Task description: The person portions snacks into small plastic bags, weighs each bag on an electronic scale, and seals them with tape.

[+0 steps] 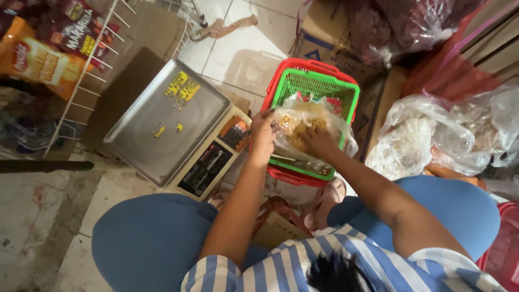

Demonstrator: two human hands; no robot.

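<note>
A clear plastic bag (303,121) filled with yellowish snack pieces rests over a green basket (319,86) nested in a red basket (281,75). My left hand (263,132) grips the bag's left edge. My right hand (318,140) is pressed into the bag's front, its fingers closed on the plastic. Both forearms reach forward from between my knees in blue trousers.
A weighing scale with a steel pan (167,119) and a dark display panel (208,167) stands on the tiled floor to the left. A wire rack with snack packets (48,48) is at far left. Large plastic bags (432,135) and cardboard boxes (324,32) crowd the right.
</note>
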